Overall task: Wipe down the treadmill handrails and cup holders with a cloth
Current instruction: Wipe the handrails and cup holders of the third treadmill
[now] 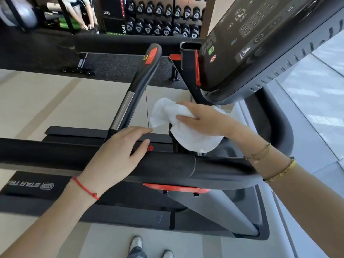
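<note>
Just beyond the near handrail point(176, 164), her right hand point(202, 120) bunches the white cloth point(186, 135) down into a recess to scrub it, while her left hand point(119, 153) rests flat-fingered on that rail, likely for balance.

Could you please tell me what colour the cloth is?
White: the bunched terry cloth in the right hand, clearest in the head view.

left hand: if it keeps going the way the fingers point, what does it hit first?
Probably the white cloth held by the right hand. The left hand rests open on the black handrail, fingers pointing up-right toward the cloth's hanging edge. Depth is unclear; it could pass underneath.
</note>
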The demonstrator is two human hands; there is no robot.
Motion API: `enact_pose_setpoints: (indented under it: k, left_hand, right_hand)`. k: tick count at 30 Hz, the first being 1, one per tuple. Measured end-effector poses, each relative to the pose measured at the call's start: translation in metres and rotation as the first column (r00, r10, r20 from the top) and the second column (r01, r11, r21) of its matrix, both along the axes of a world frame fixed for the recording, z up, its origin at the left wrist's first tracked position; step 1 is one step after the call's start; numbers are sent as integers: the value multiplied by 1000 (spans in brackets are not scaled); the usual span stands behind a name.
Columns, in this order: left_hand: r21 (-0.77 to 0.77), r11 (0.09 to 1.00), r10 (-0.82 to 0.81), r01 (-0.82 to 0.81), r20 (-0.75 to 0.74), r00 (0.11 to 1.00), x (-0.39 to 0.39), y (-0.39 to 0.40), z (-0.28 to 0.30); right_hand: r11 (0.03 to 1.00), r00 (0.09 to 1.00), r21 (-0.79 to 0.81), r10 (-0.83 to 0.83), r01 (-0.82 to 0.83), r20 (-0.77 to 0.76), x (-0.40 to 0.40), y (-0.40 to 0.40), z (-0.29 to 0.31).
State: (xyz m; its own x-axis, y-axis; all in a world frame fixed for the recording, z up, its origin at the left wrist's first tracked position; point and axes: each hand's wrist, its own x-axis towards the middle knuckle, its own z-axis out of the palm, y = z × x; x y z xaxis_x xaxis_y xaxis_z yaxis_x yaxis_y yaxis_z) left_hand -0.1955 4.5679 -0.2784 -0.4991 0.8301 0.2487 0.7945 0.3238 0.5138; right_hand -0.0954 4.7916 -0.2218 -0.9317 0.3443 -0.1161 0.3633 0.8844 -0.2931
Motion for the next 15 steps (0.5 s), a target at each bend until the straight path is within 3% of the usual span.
enact_pose_setpoints:
  k: [6,11,15]
  left_hand:
    - [51,998,39,-34,-100,994,-14,-36,-3]
    - [102,995,29,-12,-162,986,-29,-59,-5]
    - [91,996,11,3,-157,988,-52,-82,-5]
  right_hand:
    - [970,998,-237,-42,52,47,24,-16,4]
    - [977,989,-194,-110,89,-98,37,-42,15]
    - [970,984,-204,-154,133,-92,42,-83,24]
